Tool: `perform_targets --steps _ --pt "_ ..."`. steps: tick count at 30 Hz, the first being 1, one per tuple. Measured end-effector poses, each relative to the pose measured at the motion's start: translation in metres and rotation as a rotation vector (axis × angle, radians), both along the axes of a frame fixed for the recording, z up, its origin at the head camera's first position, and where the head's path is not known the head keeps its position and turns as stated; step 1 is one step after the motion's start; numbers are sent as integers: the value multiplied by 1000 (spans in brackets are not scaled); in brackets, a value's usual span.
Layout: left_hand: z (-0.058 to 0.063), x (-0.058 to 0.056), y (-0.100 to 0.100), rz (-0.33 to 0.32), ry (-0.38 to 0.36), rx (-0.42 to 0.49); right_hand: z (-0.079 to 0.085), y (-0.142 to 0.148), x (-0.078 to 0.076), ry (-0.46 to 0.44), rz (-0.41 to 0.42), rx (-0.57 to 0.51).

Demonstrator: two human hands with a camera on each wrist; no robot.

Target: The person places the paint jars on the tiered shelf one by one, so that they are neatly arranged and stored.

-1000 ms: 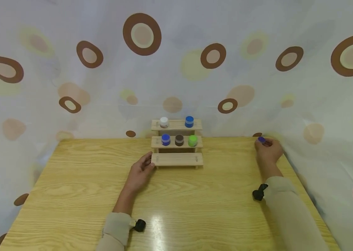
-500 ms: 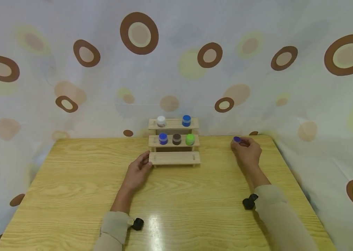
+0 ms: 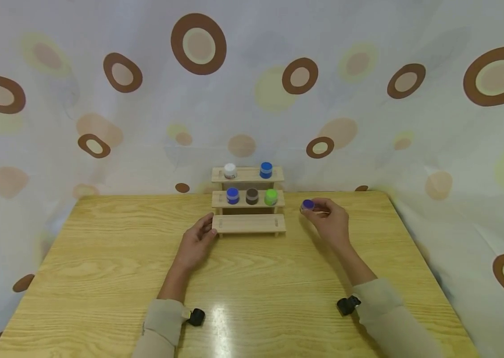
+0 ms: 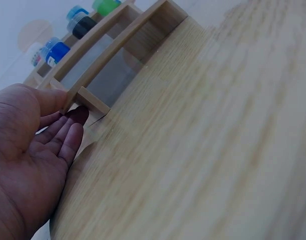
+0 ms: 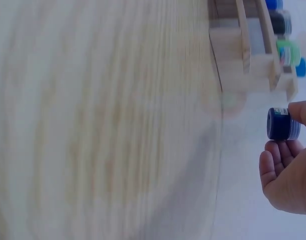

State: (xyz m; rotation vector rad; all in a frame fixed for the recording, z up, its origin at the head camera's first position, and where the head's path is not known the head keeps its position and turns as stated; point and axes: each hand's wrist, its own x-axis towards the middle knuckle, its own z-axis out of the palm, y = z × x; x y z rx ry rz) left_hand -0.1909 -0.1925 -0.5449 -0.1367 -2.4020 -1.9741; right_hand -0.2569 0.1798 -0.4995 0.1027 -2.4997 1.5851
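Note:
My right hand (image 3: pixel 333 223) pinches a small paint jar (image 3: pixel 307 205) with a dark purple lid, just right of the wooden step rack (image 3: pixel 248 224). The right wrist view shows this jar (image 5: pixel 279 124) between thumb and fingers, above the table, with dark contents. My left hand (image 3: pixel 195 244) holds the left end of the rack's lowest step, thumb (image 4: pixel 52 100) against the board's edge and fingers beneath. On the middle step stand a blue jar (image 3: pixel 232 196), a dark brown jar (image 3: pixel 252 197) and a green jar (image 3: pixel 271 197). The top step carries a white jar (image 3: pixel 230 171) and a lighter blue jar (image 3: pixel 266 170).
The rack stands near the back edge of a wood-grain table (image 3: pixel 256 278). A patterned sheet (image 3: pixel 243 99) with brown rings hangs right behind the table and along its sides. A black wrist camera (image 3: pixel 196 317) sits at the left cuff, another black camera (image 3: pixel 347 305) at the right.
My right hand has carried the purple-lidded paint jar leftward from the table's back right corner to near the rack. The left hand keeps its hold on the rack.

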Motion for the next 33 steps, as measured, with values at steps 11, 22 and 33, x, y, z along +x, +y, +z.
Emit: perform_targets --steps 11,22,33 --pt "1 -1 -3 20 -6 7 3 -50 21 4 156 -75" --pt "-1 0 -2 14 -14 24 -3 -95 24 25 278 -18" --pt "0 -2 2 -4 -21 30 -6 -112 19 27 275 42"
